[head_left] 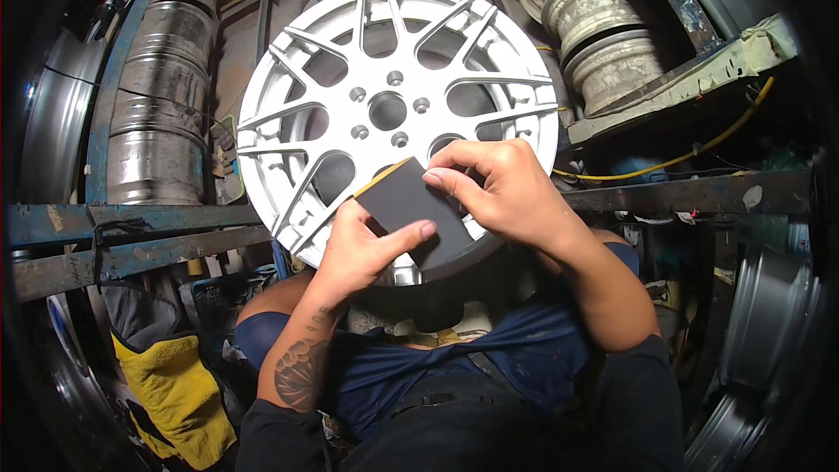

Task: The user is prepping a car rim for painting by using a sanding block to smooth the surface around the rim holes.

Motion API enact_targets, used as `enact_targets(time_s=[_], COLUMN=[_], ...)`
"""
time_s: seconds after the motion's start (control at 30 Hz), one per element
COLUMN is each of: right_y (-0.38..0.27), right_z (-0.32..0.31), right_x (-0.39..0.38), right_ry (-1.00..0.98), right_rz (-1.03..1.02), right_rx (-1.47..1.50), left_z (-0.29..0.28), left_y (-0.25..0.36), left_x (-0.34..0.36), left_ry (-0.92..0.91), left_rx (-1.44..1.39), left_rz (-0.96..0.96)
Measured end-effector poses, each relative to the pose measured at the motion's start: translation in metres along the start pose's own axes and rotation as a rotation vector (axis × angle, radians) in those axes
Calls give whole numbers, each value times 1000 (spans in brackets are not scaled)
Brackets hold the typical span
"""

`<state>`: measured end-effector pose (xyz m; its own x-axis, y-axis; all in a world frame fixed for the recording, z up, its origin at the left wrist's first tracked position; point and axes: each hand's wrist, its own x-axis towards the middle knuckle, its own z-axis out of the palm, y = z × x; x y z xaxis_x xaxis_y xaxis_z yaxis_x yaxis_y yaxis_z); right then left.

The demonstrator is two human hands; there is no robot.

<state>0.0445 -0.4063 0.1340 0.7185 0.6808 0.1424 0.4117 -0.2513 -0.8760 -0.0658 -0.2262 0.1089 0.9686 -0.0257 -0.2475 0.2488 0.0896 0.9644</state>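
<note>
A silver-white alloy wheel rim [386,153] lies face up in front of me, its spokes spreading from a round centre hole ringed by several bolt holes. Over its near part I hold a dark grey piece of sandpaper [411,201] with a yellowish far edge. My left hand [363,249] grips its left side, thumb lying across the dark face. At the upper right corner, my right hand [498,179] pinches it between thumb and fingers. The sandpaper and both hands hide part of the near spokes. What lies under the sandpaper is hidden.
Stacked metal rims [162,105] stand on the left behind a blue metal frame [175,225]. More worn rims [599,35] sit at the upper right, near a yellow cable [730,133]. A grey and yellow cloth [170,385] hangs lower left. Another rim [760,319] stands lower right.
</note>
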Motion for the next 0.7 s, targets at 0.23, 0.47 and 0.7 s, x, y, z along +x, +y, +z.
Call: enact_targets(time_s=[0.23,0.47,0.7], right_y=[-1,2,7], right_z=[7,15,4], right_x=[0,0,11], right_ry=[-13,26,255], right_rz=[74,15,116], right_rx=[35,22,320], left_z=[-5,-6,-5], left_y=[-10,-12,-11], left_x=[3,3,0], left_ry=[229,217,178], left_rx=[-188,-187,-175], left_rz=[63,84,19])
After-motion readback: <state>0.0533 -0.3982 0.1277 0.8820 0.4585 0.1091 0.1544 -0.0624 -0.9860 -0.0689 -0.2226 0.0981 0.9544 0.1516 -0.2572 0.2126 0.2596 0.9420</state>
